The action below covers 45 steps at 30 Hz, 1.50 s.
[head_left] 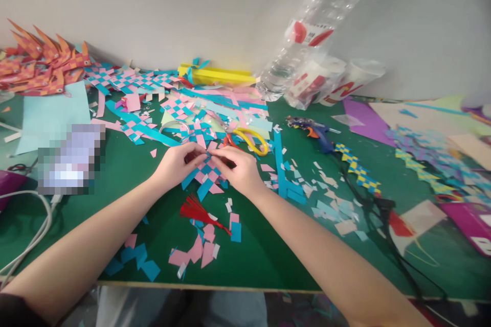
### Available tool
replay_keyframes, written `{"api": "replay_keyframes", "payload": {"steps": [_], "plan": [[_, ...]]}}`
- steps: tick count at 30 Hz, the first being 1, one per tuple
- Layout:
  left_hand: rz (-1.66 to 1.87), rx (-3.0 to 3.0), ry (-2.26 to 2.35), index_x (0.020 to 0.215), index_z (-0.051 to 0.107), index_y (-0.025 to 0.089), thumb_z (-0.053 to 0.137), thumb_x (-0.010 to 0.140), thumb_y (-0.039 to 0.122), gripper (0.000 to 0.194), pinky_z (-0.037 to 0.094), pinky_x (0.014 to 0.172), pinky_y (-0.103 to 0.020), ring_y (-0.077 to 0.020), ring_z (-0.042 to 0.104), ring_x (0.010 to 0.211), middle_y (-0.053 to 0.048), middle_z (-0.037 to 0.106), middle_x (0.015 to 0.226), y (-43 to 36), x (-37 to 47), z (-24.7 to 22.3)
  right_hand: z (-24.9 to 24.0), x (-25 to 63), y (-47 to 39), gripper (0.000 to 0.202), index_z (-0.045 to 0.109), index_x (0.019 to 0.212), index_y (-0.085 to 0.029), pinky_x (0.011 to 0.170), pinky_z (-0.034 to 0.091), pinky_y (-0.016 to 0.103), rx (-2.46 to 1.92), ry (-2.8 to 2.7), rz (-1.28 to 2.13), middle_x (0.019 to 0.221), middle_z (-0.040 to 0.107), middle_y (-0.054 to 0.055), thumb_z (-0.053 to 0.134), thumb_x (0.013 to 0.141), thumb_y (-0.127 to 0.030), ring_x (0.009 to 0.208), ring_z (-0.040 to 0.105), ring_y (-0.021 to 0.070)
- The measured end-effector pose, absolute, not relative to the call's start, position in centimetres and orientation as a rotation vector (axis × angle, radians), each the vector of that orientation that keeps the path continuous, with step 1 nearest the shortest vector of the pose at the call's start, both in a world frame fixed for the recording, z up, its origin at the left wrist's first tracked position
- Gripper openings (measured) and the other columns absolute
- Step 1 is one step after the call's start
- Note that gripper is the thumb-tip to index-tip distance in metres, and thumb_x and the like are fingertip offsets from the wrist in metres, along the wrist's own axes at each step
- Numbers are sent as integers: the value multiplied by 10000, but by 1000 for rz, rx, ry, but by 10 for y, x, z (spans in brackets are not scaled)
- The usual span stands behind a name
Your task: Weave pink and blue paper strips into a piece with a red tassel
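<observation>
A pink and blue woven paper piece lies at the middle of the green table, with loose strip ends fanning toward me. My left hand pinches its upper left part between thumb and fingers. From the other side my right hand pinches the same piece, its fingertips almost touching those of the left. The exact spot they grip is hidden by the fingers. Just beyond the right hand rest scissors with yellow and orange handles. A red tassel lies on the table below the woven piece.
Paper scraps litter the front. Woven strips and a yellow paper piece line the wall. A phone lies left; a blue glue gun with a black cord lies right. A plastic bottle and paper cups stand behind.
</observation>
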<state>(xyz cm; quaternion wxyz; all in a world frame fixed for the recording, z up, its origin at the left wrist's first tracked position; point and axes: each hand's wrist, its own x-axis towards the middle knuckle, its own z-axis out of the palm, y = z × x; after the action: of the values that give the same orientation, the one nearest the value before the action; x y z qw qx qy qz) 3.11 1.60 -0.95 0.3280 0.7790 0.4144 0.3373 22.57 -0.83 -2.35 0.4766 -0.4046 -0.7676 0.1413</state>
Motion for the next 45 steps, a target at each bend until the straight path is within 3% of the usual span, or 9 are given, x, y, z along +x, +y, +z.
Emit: {"api": "replay_keyframes", "payload": {"steps": [6,21,45], "plan": [[874,2030,1072,938,660,168,556,897,310,181,495,596,-233,-110,615,615,-25,702,756,16,31,-10,-22,226,-10,151,719,987,-230,701,575,322,-1017,-1863,395,907,752,24,596,900,-235,746,679,143],[905,2020,1067,937,647,175,542,900,359,216,499,619,-245,-118,610,642,-30,703,826,14,32,-4,-20,224,-10,172,665,797,-203,544,475,246,-1127,-1836,492,645,643,-16,602,882,-338,542,562,108],[857,2087,1100,872,657,176,545,902,343,203,459,617,-236,-110,567,643,-16,674,764,14,34,-4,-20,225,-12,204,627,769,-213,546,457,252,-1107,-1849,445,652,631,-21,582,901,-362,549,546,104]]}}
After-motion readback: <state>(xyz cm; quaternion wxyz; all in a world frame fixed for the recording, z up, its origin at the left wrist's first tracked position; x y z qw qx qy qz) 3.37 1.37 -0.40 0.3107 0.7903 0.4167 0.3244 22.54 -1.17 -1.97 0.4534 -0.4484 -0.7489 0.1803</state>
